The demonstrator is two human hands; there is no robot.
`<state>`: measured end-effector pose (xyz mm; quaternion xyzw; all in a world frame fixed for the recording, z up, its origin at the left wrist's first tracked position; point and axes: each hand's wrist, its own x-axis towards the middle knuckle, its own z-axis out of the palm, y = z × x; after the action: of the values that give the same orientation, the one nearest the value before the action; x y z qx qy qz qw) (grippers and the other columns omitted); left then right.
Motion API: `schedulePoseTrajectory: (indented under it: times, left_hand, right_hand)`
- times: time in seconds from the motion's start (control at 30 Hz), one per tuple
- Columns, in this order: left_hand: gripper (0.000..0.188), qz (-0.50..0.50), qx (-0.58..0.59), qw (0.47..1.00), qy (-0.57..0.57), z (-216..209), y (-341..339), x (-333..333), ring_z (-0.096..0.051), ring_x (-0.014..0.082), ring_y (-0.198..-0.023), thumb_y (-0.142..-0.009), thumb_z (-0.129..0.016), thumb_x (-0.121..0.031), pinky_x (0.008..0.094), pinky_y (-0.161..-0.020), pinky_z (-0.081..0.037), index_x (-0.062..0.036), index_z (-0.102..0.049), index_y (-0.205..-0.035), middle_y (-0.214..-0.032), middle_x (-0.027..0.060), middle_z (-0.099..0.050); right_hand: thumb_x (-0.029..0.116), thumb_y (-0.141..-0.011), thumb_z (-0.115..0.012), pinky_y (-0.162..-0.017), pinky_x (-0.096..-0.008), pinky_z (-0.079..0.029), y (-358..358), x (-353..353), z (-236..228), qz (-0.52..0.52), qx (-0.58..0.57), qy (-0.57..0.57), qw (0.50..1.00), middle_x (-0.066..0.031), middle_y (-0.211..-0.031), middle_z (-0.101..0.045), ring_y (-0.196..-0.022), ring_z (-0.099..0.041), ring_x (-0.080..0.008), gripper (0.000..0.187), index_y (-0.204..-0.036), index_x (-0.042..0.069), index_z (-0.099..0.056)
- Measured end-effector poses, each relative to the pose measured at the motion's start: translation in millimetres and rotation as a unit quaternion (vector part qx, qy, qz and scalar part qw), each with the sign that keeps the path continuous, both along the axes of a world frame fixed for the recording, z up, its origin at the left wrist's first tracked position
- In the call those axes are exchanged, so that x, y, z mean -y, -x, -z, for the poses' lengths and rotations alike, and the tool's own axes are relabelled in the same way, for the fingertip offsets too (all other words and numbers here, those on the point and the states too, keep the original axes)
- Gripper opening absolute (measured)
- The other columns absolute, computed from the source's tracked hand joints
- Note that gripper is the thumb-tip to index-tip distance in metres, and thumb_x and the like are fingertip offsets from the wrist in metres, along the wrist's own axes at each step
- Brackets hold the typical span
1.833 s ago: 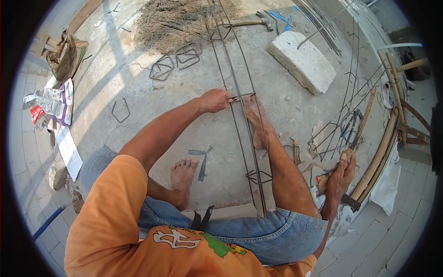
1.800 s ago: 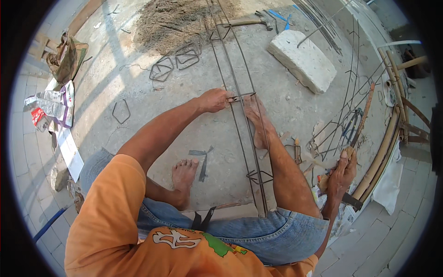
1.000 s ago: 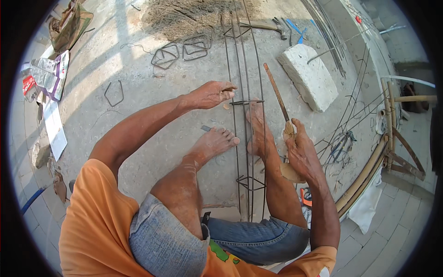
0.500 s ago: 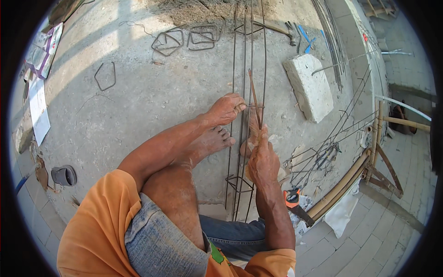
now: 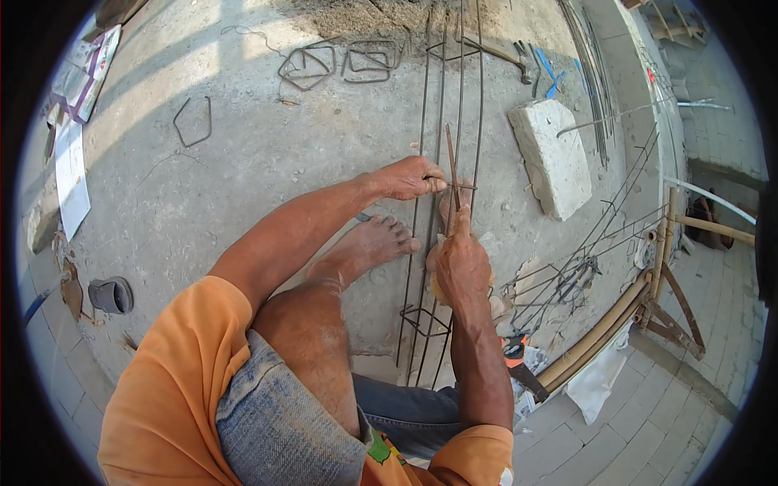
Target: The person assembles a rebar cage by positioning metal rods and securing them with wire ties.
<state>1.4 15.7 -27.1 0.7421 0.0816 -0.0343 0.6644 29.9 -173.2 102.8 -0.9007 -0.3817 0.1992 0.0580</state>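
Head view: the left hand (image 5: pixel 409 177) is closed around one of the long steel rods of the rebar cage (image 5: pixel 442 243), gripping it at the point where a square tie ring (image 5: pixel 454 188) crosses the rods. The right hand (image 5: pixel 459 263) is clenched on the handle of a thin hooked rod tool (image 5: pixel 450 166), which stands tilted upward with its tip just beside the left hand's fingers. The rebar cage lies lengthwise on the concrete floor (image 5: pixel 243 162), running away from the person, between their bare feet. The left foot (image 5: pixel 369 247) rests on the floor just left of the cage. Loose bent tie rings (image 5: pixel 308 65) lie on the floor well apart, and a pale concrete block (image 5: pixel 551 158) sits to the right of the cage
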Motion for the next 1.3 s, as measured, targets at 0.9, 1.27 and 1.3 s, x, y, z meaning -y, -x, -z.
schedulePoseTrajectory:
  times: [0.9, 1.27, 1.3]
  left_hand:
    - [0.044, -0.033, 0.023, 0.998, -0.044, 11, 1, 2, -0.053, 0.0147, -0.077, -0.092, -0.063, -0.044, 0.0317, -0.066, -0.043, -0.0006, -0.067, -0.092, -0.076, 0.0036, -0.056]
    - [0.042, -0.089, 0.053, 0.994, -0.018, 9, -4, 15, -0.055, 0.0133, -0.074, -0.09, -0.065, -0.042, 0.0331, -0.068, -0.046, -0.0003, -0.071, -0.095, -0.077, 0.0078, -0.065]
    - [0.042, -0.091, 0.055, 0.994, -0.016, 7, -5, 15, -0.055, 0.0133, -0.074, -0.09, -0.065, -0.042, 0.0331, -0.068, -0.046, -0.0003, -0.071, -0.095, -0.077, 0.0078, -0.065]
  right_hand:
    - [0.009, -0.09, -0.05, -0.063, -0.049, -0.051, -13, -3, -11, 0.006, -0.024, -0.04, 0.999, -0.0273, -0.078, -0.065, -0.073, -0.066, -0.0429, 0.051, -0.139, -0.001, -0.04]
    - [0.005, -0.087, -0.051, -0.064, -0.0515, -0.051, -1, -12, 5, 0.027, 0.03, 0.014, 0.999, -0.0288, -0.083, -0.065, -0.075, -0.066, -0.044, 0.059, -0.143, -0.005, -0.032]
    - [0.005, -0.087, -0.051, -0.065, -0.0512, -0.051, -1, -12, 5, 0.028, 0.033, 0.016, 0.999, -0.029, -0.082, -0.065, -0.075, -0.066, -0.044, 0.06, -0.142, -0.006, -0.031]
